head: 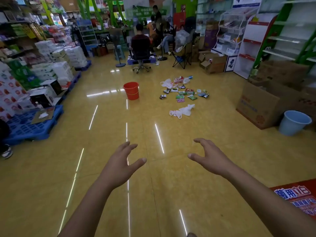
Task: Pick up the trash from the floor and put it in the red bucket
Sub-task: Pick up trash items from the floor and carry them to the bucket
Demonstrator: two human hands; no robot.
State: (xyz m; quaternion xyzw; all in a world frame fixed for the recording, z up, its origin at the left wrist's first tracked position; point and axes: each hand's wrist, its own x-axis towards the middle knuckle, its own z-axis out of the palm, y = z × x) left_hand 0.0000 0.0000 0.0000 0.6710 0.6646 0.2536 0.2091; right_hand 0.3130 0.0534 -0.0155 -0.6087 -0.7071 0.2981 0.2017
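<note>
A red bucket [131, 90] stands upright on the yellow tiled floor, a few steps ahead and slightly left. To its right lies a scatter of trash [183, 92]: several small wrappers and packets, with a white plastic bag [183, 111] nearest me and another white bag [166, 82] at the far side. My left hand [119, 165] and my right hand [207, 157] reach forward side by side above bare floor, well short of the trash. Both have loosely spread, slightly curled fingers and hold nothing.
Blue pallets [34, 124] stacked with boxed goods line the left. Cardboard boxes [261, 105] and a light blue bucket [293, 123] sit on the right. Behind the trash are an office chair [141, 53] with a seated person, a folding chair [183, 55] and shelves.
</note>
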